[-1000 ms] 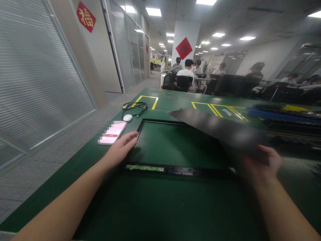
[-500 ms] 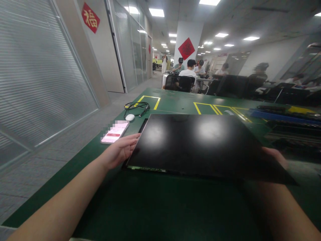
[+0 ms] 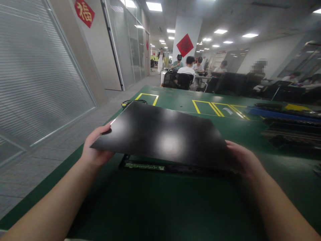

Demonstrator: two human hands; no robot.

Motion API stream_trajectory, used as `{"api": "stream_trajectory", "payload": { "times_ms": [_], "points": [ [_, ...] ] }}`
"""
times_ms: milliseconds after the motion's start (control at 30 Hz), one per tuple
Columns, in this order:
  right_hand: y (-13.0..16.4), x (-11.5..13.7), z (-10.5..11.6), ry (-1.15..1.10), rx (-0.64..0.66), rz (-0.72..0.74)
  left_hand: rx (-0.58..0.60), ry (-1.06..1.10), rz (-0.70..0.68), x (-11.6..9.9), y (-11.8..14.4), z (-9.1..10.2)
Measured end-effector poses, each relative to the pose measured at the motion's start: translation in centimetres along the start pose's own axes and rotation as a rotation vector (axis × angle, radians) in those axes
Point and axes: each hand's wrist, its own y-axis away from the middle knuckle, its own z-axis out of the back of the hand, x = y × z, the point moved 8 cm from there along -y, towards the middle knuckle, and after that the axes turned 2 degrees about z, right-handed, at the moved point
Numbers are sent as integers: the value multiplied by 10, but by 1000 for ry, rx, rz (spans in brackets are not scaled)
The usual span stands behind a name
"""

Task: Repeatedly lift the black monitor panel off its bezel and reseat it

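Observation:
A thin, flat, glossy black panel (image 3: 160, 134), like a display screen sheet, is held up above the table between both hands. My left hand (image 3: 96, 147) grips its left edge, thumb on the upper face and fingers beneath. On the opposite edge, my right hand (image 3: 244, 157) is closed, its fingers partly hidden and blurred. Below the panel a dark frame lies on the green table (image 3: 160, 207), with a strip of green circuit board (image 3: 144, 166) along its near side. Most of that frame is covered by the panel.
A black cable (image 3: 134, 101) lies coiled beyond the panel. Stacked dark panels (image 3: 293, 134) and a blue item (image 3: 273, 112) lie at the right. Yellow tape lines (image 3: 210, 107) mark the table's far part. Several people sit at desks behind, and one person (image 3: 161, 62) stands farther back.
The black panel has shifted left and tilted, rising off the dark frame. Both hands moved left with it. The phone and white mouse are now hidden behind the panel.

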Motion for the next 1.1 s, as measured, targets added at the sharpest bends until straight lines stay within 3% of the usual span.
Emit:
{"api": "stream_trajectory", "payload": {
  "times_ms": [133, 400, 667, 833, 1100],
  "points": [
    [-7, 0, 3, 14, 35, 44, -29, -7, -24, -4, 3, 1],
    [-12, 9, 19, -60, -116, 129, 94, -133, 20, 8, -3, -6],
    [-12, 12, 28, 102, -183, 193, 17, -174, 49, 14, -3, -4],
    [-18, 12, 38, 239, -216, 255, 49, -234, 17, 17, -6, -5],
    [-19, 12, 48, 260, -319, 248, 55, -311, 44, 31, -7, -7]
  ]
}}
